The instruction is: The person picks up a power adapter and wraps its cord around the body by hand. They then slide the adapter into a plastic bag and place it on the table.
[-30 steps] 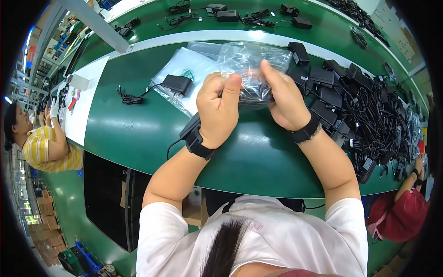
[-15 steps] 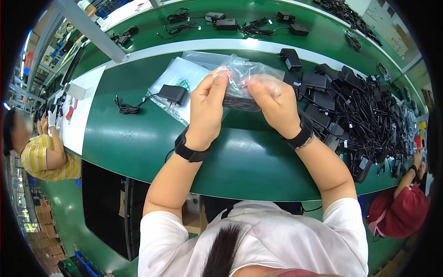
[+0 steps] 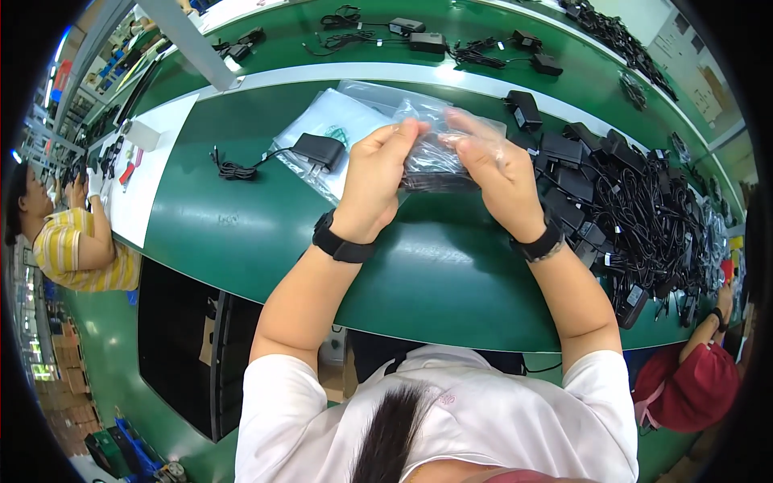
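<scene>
Both of my hands hold one clear plastic bag (image 3: 431, 153) with a black power adapter inside it, lifted a little above the green table (image 3: 241, 233). My left hand (image 3: 378, 173) pinches the bag's left edge with thumb and fingers. The bag's right side is gripped by my right hand (image 3: 495, 173), fingers on top of the plastic. Each wrist wears a black band. A second black adapter (image 3: 316, 151) with its coiled cord lies on a stack of flat clear bags (image 3: 330, 117) to the left of my hands.
A large heap of black adapters and cords (image 3: 636, 217) fills the table's right side. More adapters (image 3: 419, 36) lie on the far green bench. A person in a yellow striped top (image 3: 72, 249) sits at left; a person in red (image 3: 684, 386) at lower right.
My hands have lifted the bagged adapter slightly up and away from me, and my fingers have shifted along the bag's top edge.
</scene>
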### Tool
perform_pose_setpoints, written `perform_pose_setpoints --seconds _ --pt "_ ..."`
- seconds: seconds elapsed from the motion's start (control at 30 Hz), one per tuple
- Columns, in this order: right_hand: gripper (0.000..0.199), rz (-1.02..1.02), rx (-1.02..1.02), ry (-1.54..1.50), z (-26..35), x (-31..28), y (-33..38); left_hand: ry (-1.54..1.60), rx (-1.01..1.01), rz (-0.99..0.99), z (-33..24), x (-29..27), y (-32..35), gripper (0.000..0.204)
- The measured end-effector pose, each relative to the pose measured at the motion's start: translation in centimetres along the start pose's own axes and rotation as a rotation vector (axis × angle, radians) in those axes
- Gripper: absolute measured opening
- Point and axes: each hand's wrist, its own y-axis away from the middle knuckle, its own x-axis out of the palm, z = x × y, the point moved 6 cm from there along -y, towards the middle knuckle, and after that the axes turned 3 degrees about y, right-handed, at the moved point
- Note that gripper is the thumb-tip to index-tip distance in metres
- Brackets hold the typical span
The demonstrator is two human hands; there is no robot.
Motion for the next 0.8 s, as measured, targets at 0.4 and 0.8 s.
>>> perform_pose_setpoints --seconds 0.4,0.8 --pt "0.041 0.304 0.731 -0.547 -0.9 -1.1 0.5 -0.076 0.234 0.016 -0.9 1.1 0.5 0.016" --pt "0.028 -0.239 0.349 0.800 -10.4 -28.4 -11.8 -0.205 0.185 -0.099 -2.5 -0.5 0.2 0.028"
